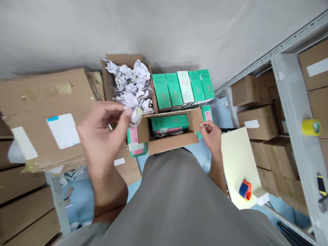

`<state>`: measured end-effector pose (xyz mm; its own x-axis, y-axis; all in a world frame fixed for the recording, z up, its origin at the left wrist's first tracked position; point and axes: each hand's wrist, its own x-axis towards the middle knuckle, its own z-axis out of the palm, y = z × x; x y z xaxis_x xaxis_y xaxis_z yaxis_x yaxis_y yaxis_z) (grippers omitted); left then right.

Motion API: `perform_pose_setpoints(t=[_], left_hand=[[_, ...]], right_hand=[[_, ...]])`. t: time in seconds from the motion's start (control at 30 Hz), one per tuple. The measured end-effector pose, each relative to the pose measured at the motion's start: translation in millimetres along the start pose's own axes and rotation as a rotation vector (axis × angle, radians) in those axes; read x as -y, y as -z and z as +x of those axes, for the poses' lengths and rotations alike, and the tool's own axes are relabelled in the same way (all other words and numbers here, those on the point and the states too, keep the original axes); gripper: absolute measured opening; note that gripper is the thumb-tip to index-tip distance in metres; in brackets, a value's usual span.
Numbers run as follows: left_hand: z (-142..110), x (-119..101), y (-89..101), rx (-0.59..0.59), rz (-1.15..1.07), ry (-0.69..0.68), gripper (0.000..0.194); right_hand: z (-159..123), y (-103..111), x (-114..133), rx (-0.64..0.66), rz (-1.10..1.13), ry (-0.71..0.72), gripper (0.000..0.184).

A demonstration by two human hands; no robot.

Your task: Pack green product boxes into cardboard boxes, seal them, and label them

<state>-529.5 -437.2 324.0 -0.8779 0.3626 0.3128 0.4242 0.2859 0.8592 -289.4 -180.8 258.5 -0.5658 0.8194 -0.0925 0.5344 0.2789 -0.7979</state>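
Note:
My left hand [106, 124] is raised and pinches a crumpled paper ball [136, 116], slightly blurred. Just beyond it stands a carton full of crumpled white paper [134, 80]. In the middle is an open cardboard box [166, 145] with its flaps spread. A green and pink product box [170, 123] lies inside it, with a little white paper along its near side. My right hand [211, 135] holds the right flap [197, 118] of that open box between thumb and fingers.
Several green boxes [175, 90], one of them white, stand in a row against the wall. Large cartons [64, 99] are stacked at left. Shelves with brown boxes [258, 119], yellow tape [310, 127] and a cutter [321, 184] are at right. A blue and orange tool [245, 190] lies on a pale board [237, 160].

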Motion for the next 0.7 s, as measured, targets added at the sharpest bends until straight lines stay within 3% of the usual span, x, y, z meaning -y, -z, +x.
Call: perform_pose_setpoints(t=[0.07, 0.13, 0.27, 0.33, 0.4, 0.53, 0.57, 0.63, 0.7], left_hand=[[-14, -21, -12.9, 0.216, -0.034, -0.095, 0.01], [-26, -29, -35.0, 0.408, 0.02, -0.161, 0.01], [-42, -23, -82.1, 0.542, 0.16, -0.187, 0.016], [-45, -22, -91.9, 0.572, 0.18, -0.203, 0.018], [-44, -23, -87.3, 0.539, 0.19, -0.21, 0.02], [-19, -8, -49.9, 0.281, 0.269, -0.087, 0.025], [-8, 5, -40.2, 0.212, 0.305, -0.031, 0.026], [19, 39, -27.7, 0.193, 0.385, 0.102, 0.027], [47, 79, -28.5, 0.276, 0.472, 0.174, 0.029]], right_hand=[[2, 1, 0, 0.032, -0.008, 0.015, 0.039], [3, 2, -2, 0.055, -0.003, 0.024, 0.039], [5, 5, -5, 0.093, 0.009, 0.053, 0.034], [5, 6, -5, 0.106, 0.013, 0.071, 0.03], [5, 8, -6, 0.112, 0.019, 0.086, 0.028], [6, 9, -5, 0.107, 0.027, 0.082, 0.028], [6, 8, -5, 0.105, 0.029, 0.075, 0.028], [5, 7, -4, 0.102, 0.029, 0.059, 0.029], [4, 5, -3, 0.094, 0.025, 0.043, 0.031]])
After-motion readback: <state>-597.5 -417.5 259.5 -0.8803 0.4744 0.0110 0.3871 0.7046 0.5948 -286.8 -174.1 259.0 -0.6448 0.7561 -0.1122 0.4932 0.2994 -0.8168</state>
